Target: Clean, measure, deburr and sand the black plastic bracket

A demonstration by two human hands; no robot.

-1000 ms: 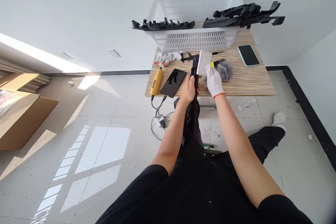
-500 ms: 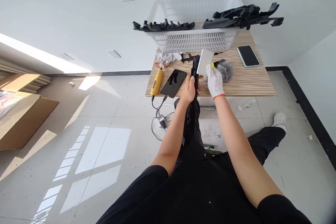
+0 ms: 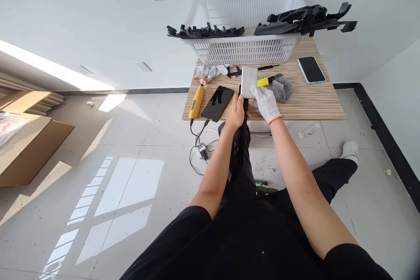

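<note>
Matt black plastic strip (image 3: 239, 148); knit cloth glove (image 3: 266, 104); striped wood-grain tabletop (image 3: 308, 100).

Sunlight is streaming across the glossy grey floor (image 3: 108, 192), white walls (image 3: 82, 17) are backing the wooden table (image 3: 311, 100).

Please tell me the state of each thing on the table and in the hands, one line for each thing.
left hand: bare, gripping the long black part
right hand: gloved, holding the white block on the part
white basket: upright, black parts across its rim
black phone: screen dark, cable plugged in
second phone: screen dark, flat
yellow knife: lying on the table
</note>
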